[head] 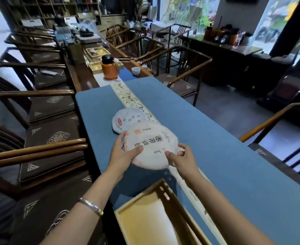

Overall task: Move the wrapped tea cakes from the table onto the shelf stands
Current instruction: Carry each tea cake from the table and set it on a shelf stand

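Note:
A round tea cake in white paper with large black characters point(153, 142) is held a little above the blue table point(216, 147). My left hand point(123, 152) grips its left rim, thumb on top. My right hand point(180, 157) grips its right lower rim. Just behind it, a second wrapped tea cake point(126, 118) with a red seal lies flat on the table, partly on the patterned runner point(128, 96). No shelf stand is recognisable in view.
A wooden tray point(145, 214) sits at the table's near end, below my arms. Farther along stand an orange flask point(109, 68) and a white cup point(136, 70). Wooden armchairs line both sides, such as the nearest left chair point(45, 149) and a right chair point(181, 68).

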Demonstrator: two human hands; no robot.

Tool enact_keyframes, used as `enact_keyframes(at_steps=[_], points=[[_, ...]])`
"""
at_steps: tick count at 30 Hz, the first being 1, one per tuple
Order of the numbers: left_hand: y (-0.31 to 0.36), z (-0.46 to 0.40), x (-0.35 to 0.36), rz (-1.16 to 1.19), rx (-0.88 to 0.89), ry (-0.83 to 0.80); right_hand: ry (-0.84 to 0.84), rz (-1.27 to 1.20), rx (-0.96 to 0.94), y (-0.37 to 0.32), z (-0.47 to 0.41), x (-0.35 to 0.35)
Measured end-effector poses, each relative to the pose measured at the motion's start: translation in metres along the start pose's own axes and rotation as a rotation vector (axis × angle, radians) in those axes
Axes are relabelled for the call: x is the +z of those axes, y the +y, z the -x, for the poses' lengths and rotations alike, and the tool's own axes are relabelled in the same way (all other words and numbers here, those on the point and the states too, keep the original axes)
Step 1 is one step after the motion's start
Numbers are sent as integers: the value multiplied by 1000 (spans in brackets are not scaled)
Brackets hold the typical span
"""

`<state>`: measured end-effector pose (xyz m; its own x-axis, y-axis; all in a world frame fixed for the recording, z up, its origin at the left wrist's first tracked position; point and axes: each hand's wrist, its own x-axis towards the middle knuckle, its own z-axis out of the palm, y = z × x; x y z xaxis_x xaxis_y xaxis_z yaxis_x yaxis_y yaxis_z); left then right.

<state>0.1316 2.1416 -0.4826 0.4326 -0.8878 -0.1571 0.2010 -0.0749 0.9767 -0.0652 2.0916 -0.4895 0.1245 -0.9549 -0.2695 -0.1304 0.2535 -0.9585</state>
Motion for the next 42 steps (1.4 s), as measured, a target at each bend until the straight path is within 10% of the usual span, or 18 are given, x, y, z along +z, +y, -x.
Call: enact_keyframes(at_steps=[13,25,42], points=[[114,125,71,251,94,-232,151,-108,-197,-101,165,-97],[149,230,159,106,62,-838,302,335,-273,-147,300,-242],[131,421,363,-256,-202,-1622,420,-383,-204,-50,514,-424]])
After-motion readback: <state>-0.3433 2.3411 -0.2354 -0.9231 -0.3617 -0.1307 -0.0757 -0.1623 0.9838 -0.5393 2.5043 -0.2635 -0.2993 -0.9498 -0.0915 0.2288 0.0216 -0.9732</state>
